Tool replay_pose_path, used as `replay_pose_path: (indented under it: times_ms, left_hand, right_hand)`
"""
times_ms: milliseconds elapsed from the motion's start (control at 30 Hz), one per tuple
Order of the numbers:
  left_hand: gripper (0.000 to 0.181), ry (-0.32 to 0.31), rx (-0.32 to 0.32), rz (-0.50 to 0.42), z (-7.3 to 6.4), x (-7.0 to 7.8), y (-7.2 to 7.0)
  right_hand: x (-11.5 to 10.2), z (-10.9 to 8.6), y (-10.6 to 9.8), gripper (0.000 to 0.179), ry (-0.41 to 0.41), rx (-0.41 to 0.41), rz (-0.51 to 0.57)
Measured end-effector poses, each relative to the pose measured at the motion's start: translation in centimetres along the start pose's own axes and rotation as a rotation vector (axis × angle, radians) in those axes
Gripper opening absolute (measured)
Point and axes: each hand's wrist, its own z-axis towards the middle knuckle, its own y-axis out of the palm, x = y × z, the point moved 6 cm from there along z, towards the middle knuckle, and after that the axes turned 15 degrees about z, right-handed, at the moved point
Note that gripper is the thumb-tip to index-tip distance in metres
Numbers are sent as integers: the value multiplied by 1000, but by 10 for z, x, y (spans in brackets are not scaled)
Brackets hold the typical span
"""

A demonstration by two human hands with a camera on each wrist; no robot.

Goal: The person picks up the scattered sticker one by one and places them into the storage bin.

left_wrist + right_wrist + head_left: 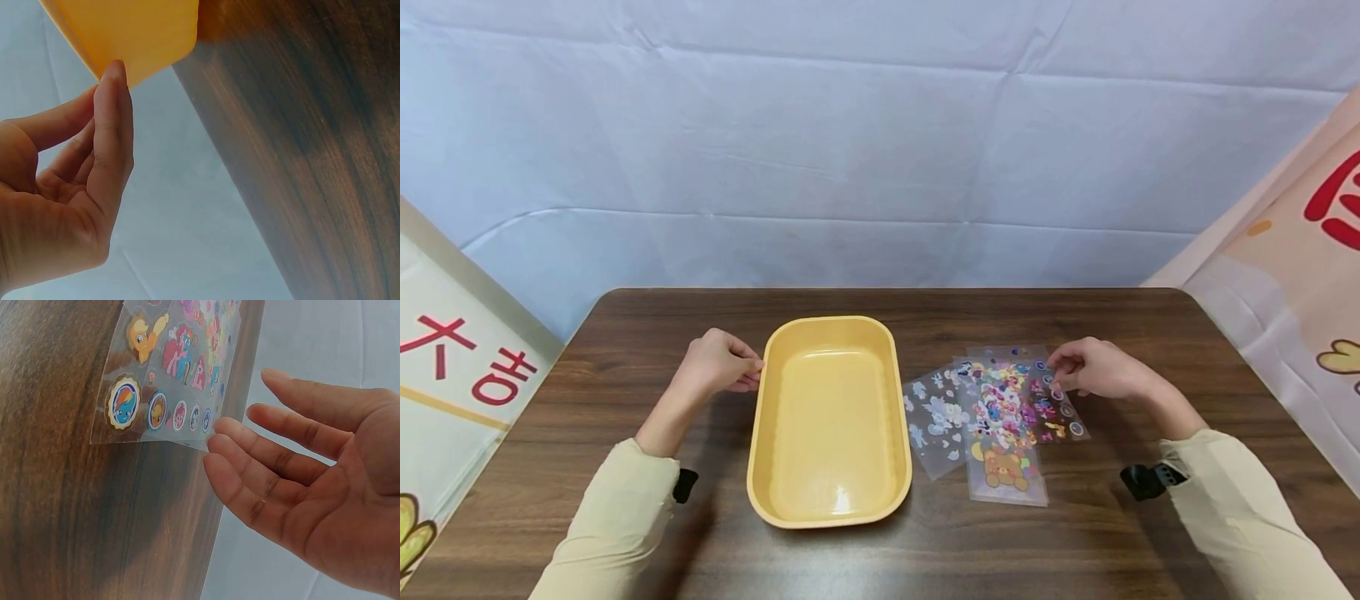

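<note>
At its left side, the rim of the yellow plastic tray [831, 417] is pinched between the thumb and fingers of my left hand [722, 362]. In the left wrist view the thumb and fingertips of the left hand [81, 156] meet at the tray's edge [144, 37]. Several clear sticker sheets [1007, 408] with colourful ponies and a brown bear lie overlapping to the right of the tray. My right hand [1097, 368] is at their right edge. The right wrist view has the right hand [294, 462] with loosely spread fingers beside the pony sticker sheet [169, 381], nothing gripped.
Everything lies on a dark wooden table [647, 333]. A pale cloth [850, 150] hangs behind it. Printed banners stand at the left [460, 358] and right [1285, 275]. Both forearms wear cream sleeves, with a black strap [1150, 481] near the right wrist.
</note>
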Motion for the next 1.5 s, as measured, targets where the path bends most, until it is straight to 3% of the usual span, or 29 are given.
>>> replay_pose_path:
  times_ms: [1000, 1500]
  left_hand:
    - [16, 0, 1, 40, 6, 4, 1]
    - [18, 0, -10, 26, 5, 0, 2]
  right_hand:
    - [5, -2, -3, 29, 5, 21, 5]
    - [16, 4, -7, 31, 50, 21, 138]
